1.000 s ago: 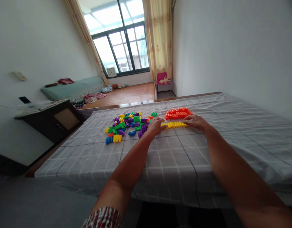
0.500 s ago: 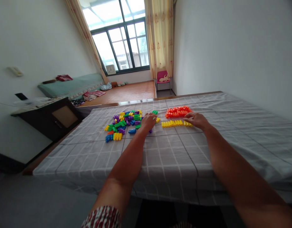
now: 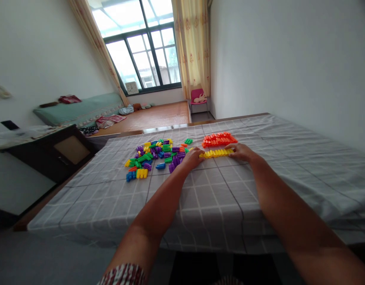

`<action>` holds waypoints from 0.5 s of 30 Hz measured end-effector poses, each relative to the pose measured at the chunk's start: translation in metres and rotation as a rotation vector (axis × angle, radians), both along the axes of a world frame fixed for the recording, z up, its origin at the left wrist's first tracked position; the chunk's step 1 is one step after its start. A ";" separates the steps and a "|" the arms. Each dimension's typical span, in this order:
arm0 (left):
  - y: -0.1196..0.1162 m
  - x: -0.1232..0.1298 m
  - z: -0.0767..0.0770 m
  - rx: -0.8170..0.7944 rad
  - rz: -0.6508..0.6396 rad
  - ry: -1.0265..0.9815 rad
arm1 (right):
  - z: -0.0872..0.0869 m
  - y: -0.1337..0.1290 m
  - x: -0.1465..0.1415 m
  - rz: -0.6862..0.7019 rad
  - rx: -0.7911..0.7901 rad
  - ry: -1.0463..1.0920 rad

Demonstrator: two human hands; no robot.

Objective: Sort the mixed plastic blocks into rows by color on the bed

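A row of yellow plastic building blocks [image 3: 216, 153] lies on the cloth in front of me. My left hand [image 3: 194, 156] closes its fingers on the row's left end. At the opposite end, my right hand [image 3: 240, 152] pinches the last yellow block between thumb and fingers. Just behind the row sits a stack of orange-red blocks [image 3: 219, 139], apart from both hands. Purple blocks [image 3: 175, 161] lie left of my left hand, partly hidden by my forearm. A green block [image 3: 188, 141] rests a little beyond that hand.
A loose pile of mixed blocks [image 3: 153, 152] spreads over the left of the table, which has a grey checked cloth [image 3: 117, 202]. A dark cabinet [image 3: 52, 152] stands to the left. Beyond the table are a bed [image 3: 158, 114] and a pink chair [image 3: 198, 96].
My left hand has moved from the mixed pile to the yellow row's left end. The gap near the row's right end has closed. The camera view has shifted slightly.
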State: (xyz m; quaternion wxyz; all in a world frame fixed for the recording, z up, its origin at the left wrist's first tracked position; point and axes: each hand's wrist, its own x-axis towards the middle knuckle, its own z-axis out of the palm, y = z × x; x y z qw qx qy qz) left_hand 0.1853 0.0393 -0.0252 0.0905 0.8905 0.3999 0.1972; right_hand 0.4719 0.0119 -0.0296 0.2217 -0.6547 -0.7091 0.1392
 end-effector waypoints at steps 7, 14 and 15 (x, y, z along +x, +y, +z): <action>0.010 -0.026 0.017 0.090 0.271 0.169 | 0.003 0.003 -0.002 -0.149 0.113 -0.003; 0.015 -0.034 0.012 0.135 0.472 0.255 | 0.006 0.002 -0.010 -0.159 0.170 -0.028; 0.015 -0.031 0.011 0.150 0.463 0.254 | 0.006 0.001 -0.011 -0.156 0.182 -0.029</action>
